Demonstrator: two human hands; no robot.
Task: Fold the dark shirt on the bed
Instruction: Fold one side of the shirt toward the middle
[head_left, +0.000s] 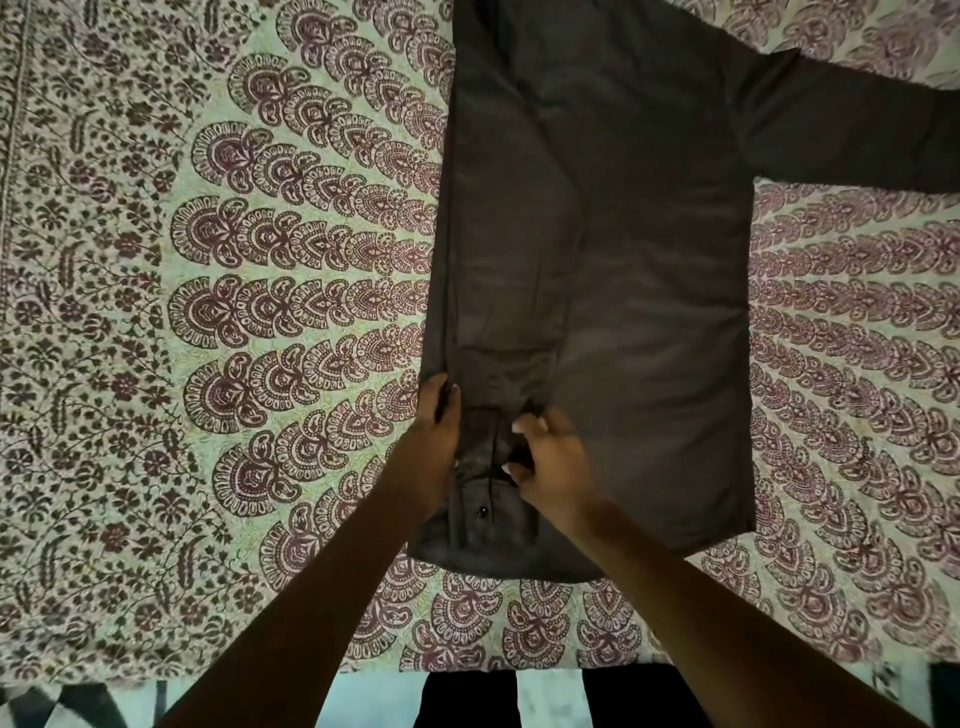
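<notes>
The dark grey shirt (623, 249) lies flat on the bed, back side up, hem towards me. Its left side is folded inward, and the left sleeve runs down along that fold, ending in a buttoned cuff (483, 514) near the hem. The right sleeve (852, 135) stretches out to the upper right. My left hand (434, 441) pinches the folded left edge of the shirt beside the sleeve. Just to its right, my right hand (550, 462) grips the sleeve fabric above the cuff with curled fingers.
The bedspread (260, 312) has a maroon and green paisley print and covers the whole bed. Its near edge runs along the bottom, with a patterned floor (545, 701) below. Bare bedspread lies left and right of the shirt.
</notes>
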